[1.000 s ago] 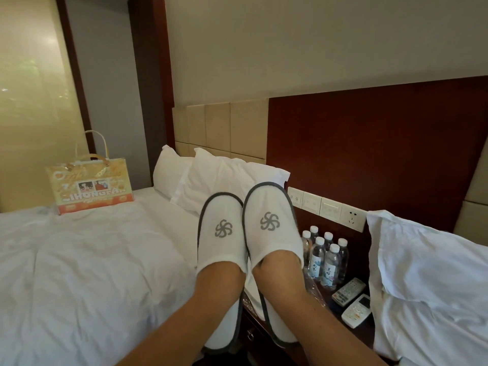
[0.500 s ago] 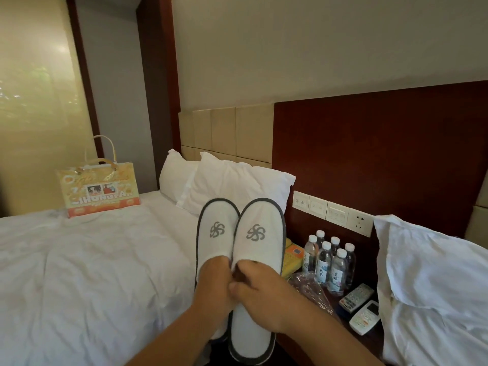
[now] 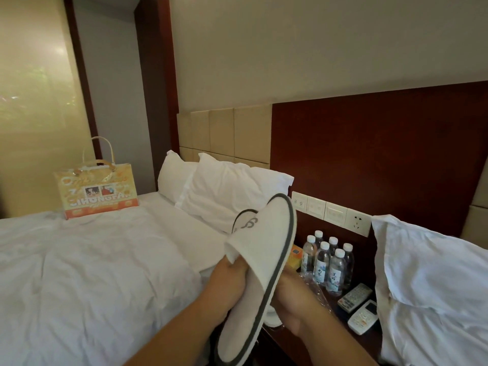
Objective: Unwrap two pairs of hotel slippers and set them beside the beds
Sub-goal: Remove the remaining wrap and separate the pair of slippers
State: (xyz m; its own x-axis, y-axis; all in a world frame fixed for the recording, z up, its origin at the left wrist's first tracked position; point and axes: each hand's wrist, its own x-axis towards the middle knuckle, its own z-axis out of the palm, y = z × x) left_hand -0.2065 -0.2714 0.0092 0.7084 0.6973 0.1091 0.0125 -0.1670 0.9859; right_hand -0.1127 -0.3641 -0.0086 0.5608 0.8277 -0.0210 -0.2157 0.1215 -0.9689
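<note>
- Standing on edge, two slippers [image 3: 264,249] are held pressed together, toes raised, between the left bed [image 3: 92,273] and right bed [image 3: 435,286], above the desk [image 3: 339,322] edge.
- Left grip [image 3: 232,281] is curled round one upper.
- Right grip [image 3: 293,305] is closed against the soles; its fingers are mostly hidden.
- Bottles [image 3: 327,268], remotes [image 3: 353,297] and clear wrap [image 3: 314,289] are noted on the desk.

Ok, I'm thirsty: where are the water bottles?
Head view, right of centre: the water bottles stand on the nightstand, below the wall switches, right of the held slipper.
</note>
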